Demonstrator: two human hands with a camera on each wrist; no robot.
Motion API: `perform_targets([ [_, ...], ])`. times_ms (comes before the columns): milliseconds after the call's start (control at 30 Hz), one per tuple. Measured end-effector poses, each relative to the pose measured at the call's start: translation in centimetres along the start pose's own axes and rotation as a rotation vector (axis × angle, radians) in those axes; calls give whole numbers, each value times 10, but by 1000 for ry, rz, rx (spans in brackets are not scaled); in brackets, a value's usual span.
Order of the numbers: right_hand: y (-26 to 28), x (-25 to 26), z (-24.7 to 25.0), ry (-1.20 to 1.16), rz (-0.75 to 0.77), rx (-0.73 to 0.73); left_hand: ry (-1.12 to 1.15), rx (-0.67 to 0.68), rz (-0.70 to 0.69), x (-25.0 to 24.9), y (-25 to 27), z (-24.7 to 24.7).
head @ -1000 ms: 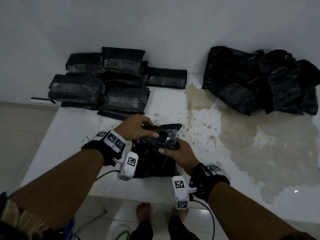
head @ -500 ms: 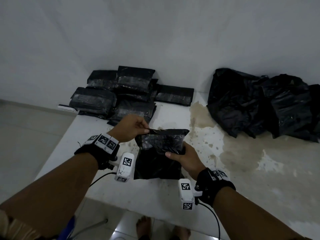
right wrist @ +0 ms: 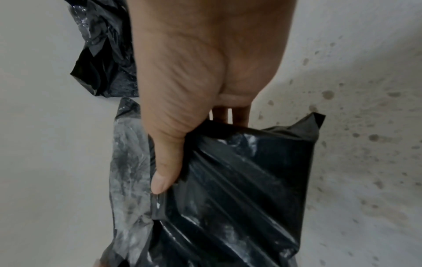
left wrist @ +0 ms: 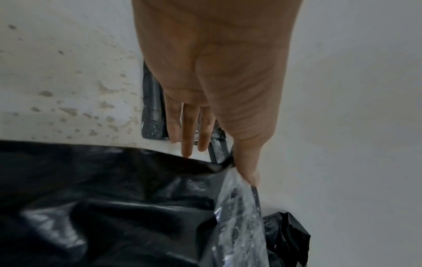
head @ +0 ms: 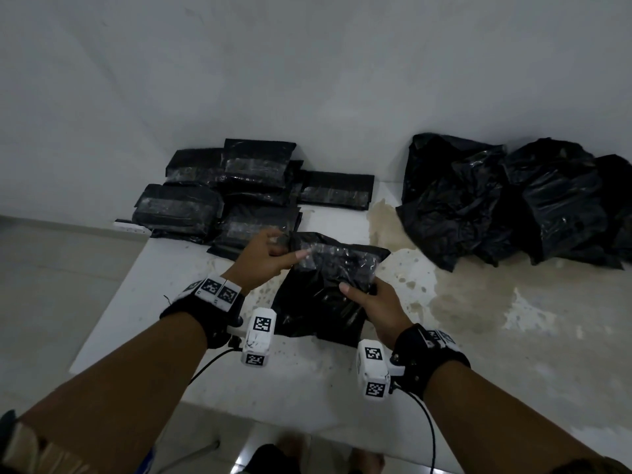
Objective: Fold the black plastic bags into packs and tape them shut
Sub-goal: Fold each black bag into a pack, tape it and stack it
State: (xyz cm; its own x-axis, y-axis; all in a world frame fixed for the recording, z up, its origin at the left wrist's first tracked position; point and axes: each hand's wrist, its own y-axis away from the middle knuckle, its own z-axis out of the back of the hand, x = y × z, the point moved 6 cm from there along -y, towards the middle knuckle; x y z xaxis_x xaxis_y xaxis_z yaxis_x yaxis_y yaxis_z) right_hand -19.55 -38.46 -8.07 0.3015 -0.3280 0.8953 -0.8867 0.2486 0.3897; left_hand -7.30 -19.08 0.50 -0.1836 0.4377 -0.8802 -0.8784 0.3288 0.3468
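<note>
A black plastic bag (head: 318, 295) is held just above the white table (head: 307, 378), folded over at its top, with a strip of clear tape (head: 328, 256) across the fold. My left hand (head: 266, 260) pinches the bag's top left corner (left wrist: 228, 168), thumb over the tape (left wrist: 242, 207). My right hand (head: 372, 302) grips the bag's right side (right wrist: 239, 180), thumb on top and fingers underneath. The lower part of the bag hangs down towards the table's near edge.
Several taped black packs (head: 239, 189) are stacked at the back left of the table. A heap of loose crumpled black bags (head: 513, 203) lies at the back right. Brownish stains (head: 461, 295) mark the table's middle and right. The wall stands close behind.
The bag's taped top has shifted up and to the right between my hands. The head camera has tilted, so the packs and the heap sit lower in view.
</note>
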Motion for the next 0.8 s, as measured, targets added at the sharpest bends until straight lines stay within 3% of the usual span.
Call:
perform_targets([
  [167,-34,3,11,-54,-63,-206,21,-12,36,7,-7,10],
  [500,-117,24,-4,26,-156,-346,-20,41,107,41,-58,45],
  [800,-159,20,-28,338,-171,-538,-106,137,100,55,-99,75],
])
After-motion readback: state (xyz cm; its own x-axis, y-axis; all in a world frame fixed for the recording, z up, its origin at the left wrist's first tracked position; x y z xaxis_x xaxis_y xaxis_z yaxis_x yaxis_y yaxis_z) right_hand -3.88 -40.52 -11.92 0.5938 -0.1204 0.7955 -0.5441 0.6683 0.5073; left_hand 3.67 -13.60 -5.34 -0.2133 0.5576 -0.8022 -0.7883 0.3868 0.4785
